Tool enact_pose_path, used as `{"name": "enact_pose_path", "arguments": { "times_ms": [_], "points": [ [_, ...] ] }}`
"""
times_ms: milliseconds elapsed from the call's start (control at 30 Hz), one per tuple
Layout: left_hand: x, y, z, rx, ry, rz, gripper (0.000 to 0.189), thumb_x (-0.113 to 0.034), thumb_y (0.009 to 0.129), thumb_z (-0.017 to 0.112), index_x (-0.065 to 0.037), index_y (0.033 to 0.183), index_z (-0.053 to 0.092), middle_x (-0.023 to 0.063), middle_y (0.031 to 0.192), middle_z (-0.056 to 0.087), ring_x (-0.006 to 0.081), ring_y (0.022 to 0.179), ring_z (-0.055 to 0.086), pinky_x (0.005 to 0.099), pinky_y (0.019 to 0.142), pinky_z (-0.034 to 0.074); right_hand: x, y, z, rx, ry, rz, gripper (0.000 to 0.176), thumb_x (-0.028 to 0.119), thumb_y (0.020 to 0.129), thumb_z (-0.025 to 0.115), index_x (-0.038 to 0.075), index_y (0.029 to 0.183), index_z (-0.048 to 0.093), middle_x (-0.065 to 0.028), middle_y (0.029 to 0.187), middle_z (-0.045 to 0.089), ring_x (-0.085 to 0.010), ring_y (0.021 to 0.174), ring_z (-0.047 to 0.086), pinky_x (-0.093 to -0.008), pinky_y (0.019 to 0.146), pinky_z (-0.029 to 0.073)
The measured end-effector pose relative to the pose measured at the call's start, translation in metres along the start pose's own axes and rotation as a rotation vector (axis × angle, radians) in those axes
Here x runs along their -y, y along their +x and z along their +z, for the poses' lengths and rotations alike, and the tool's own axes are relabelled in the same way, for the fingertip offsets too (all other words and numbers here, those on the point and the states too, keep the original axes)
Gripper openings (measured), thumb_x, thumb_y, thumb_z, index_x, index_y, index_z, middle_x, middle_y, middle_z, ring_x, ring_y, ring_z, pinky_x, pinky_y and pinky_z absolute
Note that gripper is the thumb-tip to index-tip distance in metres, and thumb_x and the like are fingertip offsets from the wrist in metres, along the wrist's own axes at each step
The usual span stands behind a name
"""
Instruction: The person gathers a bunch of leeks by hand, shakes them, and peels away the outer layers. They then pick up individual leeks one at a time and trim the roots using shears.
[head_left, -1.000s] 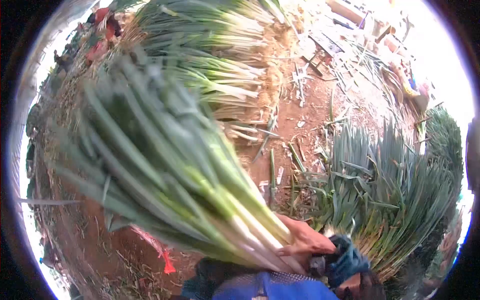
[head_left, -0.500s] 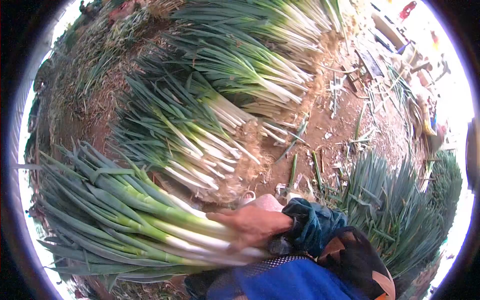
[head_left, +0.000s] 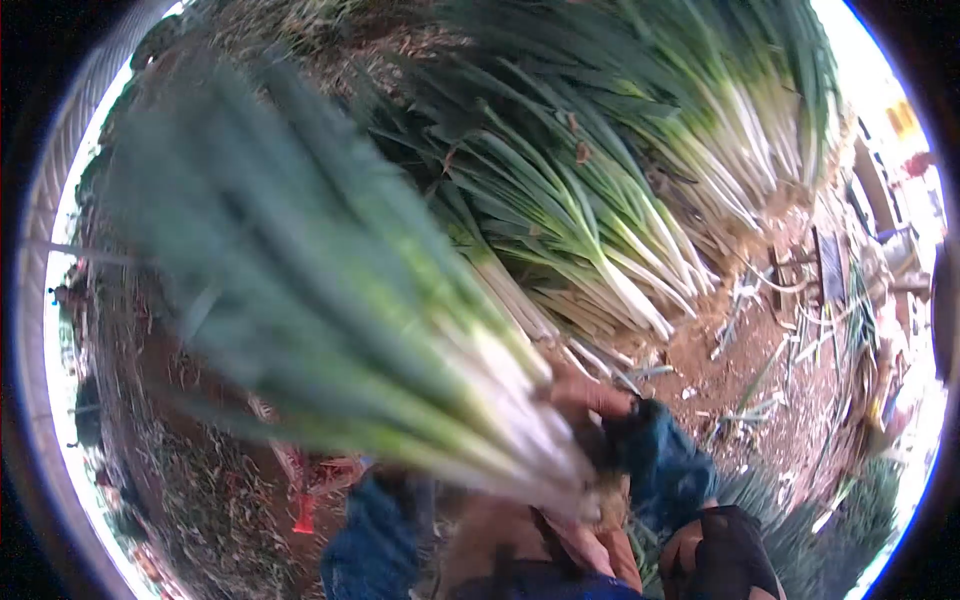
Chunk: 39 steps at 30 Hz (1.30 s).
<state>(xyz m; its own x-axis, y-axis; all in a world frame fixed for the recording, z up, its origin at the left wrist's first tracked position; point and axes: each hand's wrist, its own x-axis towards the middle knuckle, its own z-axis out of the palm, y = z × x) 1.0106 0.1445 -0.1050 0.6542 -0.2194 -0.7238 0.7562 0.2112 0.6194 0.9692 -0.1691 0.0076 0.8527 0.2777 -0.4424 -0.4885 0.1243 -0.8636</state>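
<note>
A large bundle of green onions [head_left: 330, 290], smeared by motion, is lifted across the left and middle of the view. Its dark leaves point up and left; its white stalks come down toward my body. My right hand [head_left: 590, 392] is closed around the white stalks from the right side, under a teal sleeve [head_left: 655, 460]. At the bottom left shows my other teal sleeve [head_left: 370, 535]. The bundle and blur hide my left hand's fingers.
More green onions [head_left: 590, 230] lie in heaps on the soil behind, roots toward the right. Another pile of leaves [head_left: 830, 540] is at lower right. Wooden scraps and loose leaves litter the ground [head_left: 730, 370] on the right. Something red [head_left: 305, 510] lies at lower left.
The bundle, which lay across the lower left, is now raised and swung up, its leaves turned upward. My right hand has moved up and right with the stalks. A left sleeve has come into view.
</note>
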Motion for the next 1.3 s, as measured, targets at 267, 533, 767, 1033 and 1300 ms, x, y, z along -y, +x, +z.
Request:
{"name": "enact_pose_path", "arguments": {
  "times_ms": [267,533,767,1033,1300],
  "points": [
    [-0.104,0.244,0.148,-0.618,0.597,0.515,0.091,-0.058,0.079,0.054,0.001,0.139,0.019,0.0222,0.130,0.032,0.0349,0.116,0.036,0.0457,0.098,0.026,-0.063,0.267,-0.131,-0.547,-0.911,-0.322,0.100,0.059,0.066,0.068,0.000,0.137,0.028,-0.0280,0.135,0.032,-0.0440,0.122,0.035,-0.0476,0.102,0.029],
    [-0.193,0.293,0.091,-0.890,1.189,0.737,0.102,-0.056,0.069,0.067,-0.004,0.139,0.015,0.0262,0.118,0.031,0.0426,0.108,0.033,0.0499,0.091,0.028,0.011,0.380,-0.124,-0.611,-1.399,-0.901,0.088,0.057,0.067,0.065,0.006,0.132,0.034,-0.0219,0.129,0.034,-0.0401,0.113,0.037,-0.0478,0.093,0.033],
    [-0.171,0.423,0.061,-0.981,1.548,0.783,0.085,-0.048,0.073,0.060,-0.013,0.139,0.019,0.0245,0.125,0.032,0.0449,0.108,0.036,0.0550,0.084,0.032,-0.039,0.484,-0.167,-0.392,-1.172,-0.761,0.078,0.050,0.069,0.068,0.005,0.127,0.042,-0.0206,0.127,0.041,-0.0364,0.114,0.040,-0.0436,0.096,0.033],
    [-0.204,0.513,0.058,-0.758,1.448,0.673,0.073,-0.047,0.082,0.052,-0.017,0.141,0.020,0.0230,0.126,0.033,0.0445,0.112,0.034,0.0547,0.091,0.026,-0.041,0.554,-0.208,-0.422,-1.269,-0.604,0.076,0.044,0.070,0.068,0.003,0.128,0.040,-0.0214,0.127,0.041,-0.0372,0.115,0.040,-0.0442,0.097,0.033],
    [-0.187,0.482,0.044,-0.853,1.441,0.810,0.072,-0.048,0.085,0.048,-0.017,0.143,0.019,0.0182,0.140,0.023,0.0417,0.127,0.022,0.0536,0.102,0.015,-0.038,0.536,-0.195,-0.467,-1.260,-0.515,0.075,0.037,0.071,0.068,0.001,0.129,0.038,-0.0221,0.128,0.041,-0.0379,0.116,0.040,-0.0448,0.097,0.034]
  ]
}}
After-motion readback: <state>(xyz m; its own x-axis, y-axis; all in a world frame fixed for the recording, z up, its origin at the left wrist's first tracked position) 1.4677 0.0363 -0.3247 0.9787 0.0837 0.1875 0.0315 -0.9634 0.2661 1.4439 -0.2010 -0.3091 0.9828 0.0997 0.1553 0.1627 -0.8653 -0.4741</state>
